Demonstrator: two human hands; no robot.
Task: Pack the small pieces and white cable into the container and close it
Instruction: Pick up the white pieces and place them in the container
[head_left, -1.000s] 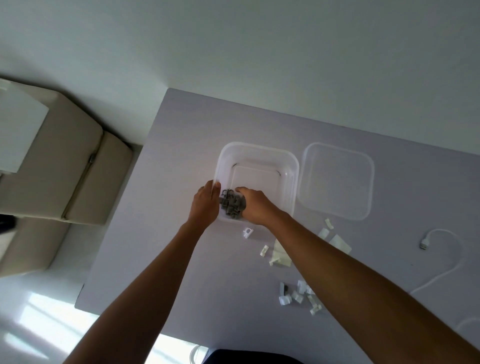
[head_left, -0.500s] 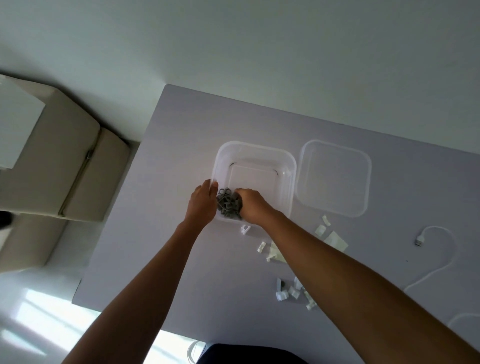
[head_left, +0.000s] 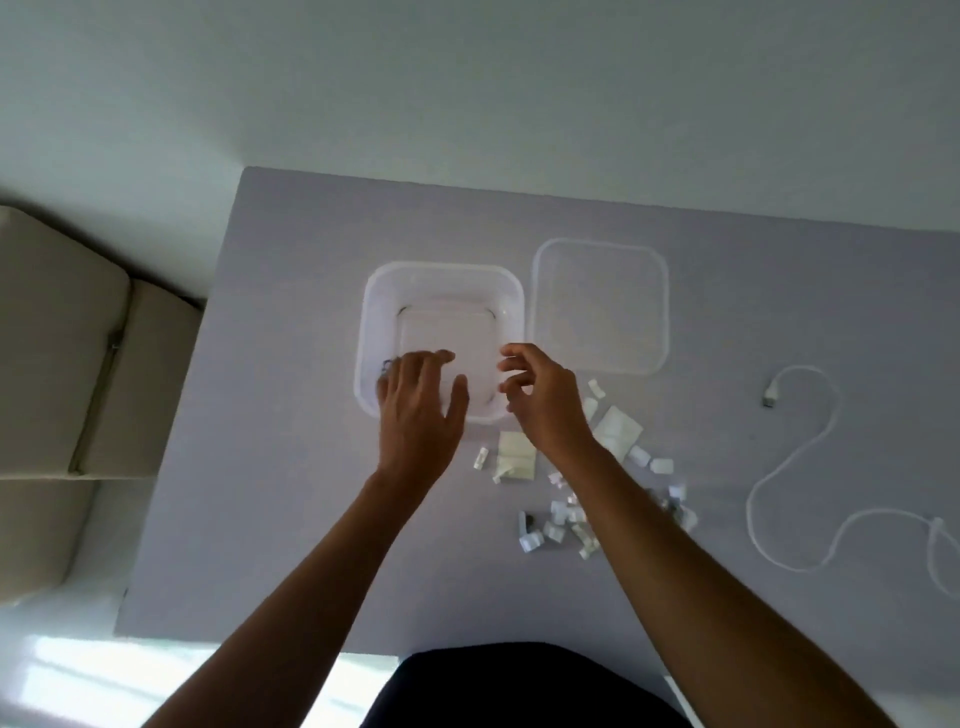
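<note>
A clear plastic container (head_left: 441, 275) sits open on the grey table. Its clear lid (head_left: 602, 306) lies flat just to the right. My left hand (head_left: 421, 410) hovers over the container's near left corner with fingers spread, empty. My right hand (head_left: 545, 400) is at the container's near right corner, fingers apart and curled, holding nothing. A few dark pieces (head_left: 387, 364) show inside the container beside my left hand; most are hidden. Several small white pieces (head_left: 556, 527) lie scattered under my right forearm. The white cable (head_left: 800, 467) snakes at the far right.
Flat white paper packets (head_left: 514, 457) lie near the container's front edge. A beige sofa (head_left: 62, 364) stands left of the table. The table's near edge runs just above my dark-clothed lap (head_left: 519, 686).
Both hands held a clump of grey pieces over the container; now the clump is gone from them and both hands have opened and drawn apart. The camera view shifted.
</note>
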